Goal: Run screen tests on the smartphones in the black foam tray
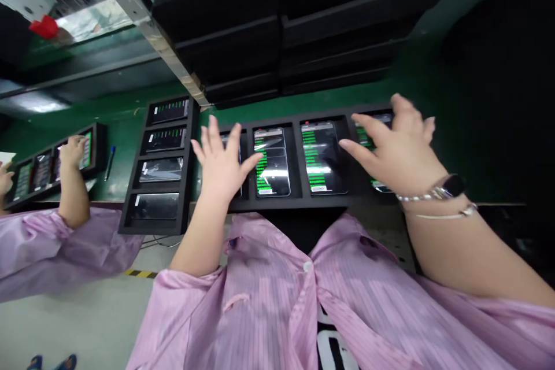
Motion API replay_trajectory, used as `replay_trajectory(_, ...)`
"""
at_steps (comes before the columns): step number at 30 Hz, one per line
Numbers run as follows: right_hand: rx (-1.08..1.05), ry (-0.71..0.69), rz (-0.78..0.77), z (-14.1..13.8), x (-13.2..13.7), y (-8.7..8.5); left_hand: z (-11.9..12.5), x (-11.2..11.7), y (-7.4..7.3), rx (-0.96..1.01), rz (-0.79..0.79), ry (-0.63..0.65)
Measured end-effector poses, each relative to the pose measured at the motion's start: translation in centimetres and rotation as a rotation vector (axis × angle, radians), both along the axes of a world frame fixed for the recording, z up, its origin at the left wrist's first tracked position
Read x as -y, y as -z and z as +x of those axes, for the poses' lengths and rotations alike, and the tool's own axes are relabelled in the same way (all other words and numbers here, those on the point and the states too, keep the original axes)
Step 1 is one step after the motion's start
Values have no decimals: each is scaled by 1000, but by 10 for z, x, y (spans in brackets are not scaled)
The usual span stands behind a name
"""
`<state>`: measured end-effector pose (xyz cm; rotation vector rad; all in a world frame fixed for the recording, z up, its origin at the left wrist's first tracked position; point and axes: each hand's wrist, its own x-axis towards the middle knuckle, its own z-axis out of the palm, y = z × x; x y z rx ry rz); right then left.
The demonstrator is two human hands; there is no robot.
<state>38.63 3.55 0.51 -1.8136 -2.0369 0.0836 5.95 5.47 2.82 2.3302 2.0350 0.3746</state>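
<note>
A black foam tray (296, 203) lies in front of me with several smartphones in its slots. Green lines of text fill part of the lit screen on one phone (273, 162) and on another phone (324, 156) to its right. My left hand (221, 162) hovers over the left end of the tray, fingers spread, thumb beside the nearer phone; it covers most of the leftmost phone (237, 188). Over the right end, my right hand (396, 147) is spread open and partly hides the rightmost phone (381, 186). Neither hand holds anything; whether a fingertip touches a screen I cannot tell.
A second black tray (184, 185) with several phones stands to the left. Beyond it are a blue pen (110, 163) and a co-worker's hand (73, 151) over another phone tray (102, 150). Stacked black trays (243, 29) rise behind, beside a metal post (160, 40).
</note>
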Motion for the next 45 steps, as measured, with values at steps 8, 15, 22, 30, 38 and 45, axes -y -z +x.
replay_trajectory(8, -92, -169, 112, -11, 36, -28, -23, 28, -22, 119, 204, 55)
replay_trajectory(15, -145, -263, 32, -22, 41, 13, -15, 39, 15, 131, 39, 117)
replay_trajectory(22, -127, -294, -14, -31, 44, 28, -13, 46, 25, 98, -16, 114)
replay_trajectory(30, -16, -294, -6, -43, 41, 34, 11, 36, 31, -5, -60, 150)
replay_trajectory(38, 54, -274, -63, -48, 34, 32, 3, 28, 34, 64, 14, 129)
replay_trajectory(45, 59, -132, -4, 3, 49, 20, -53, 48, 27, 120, 67, -73)
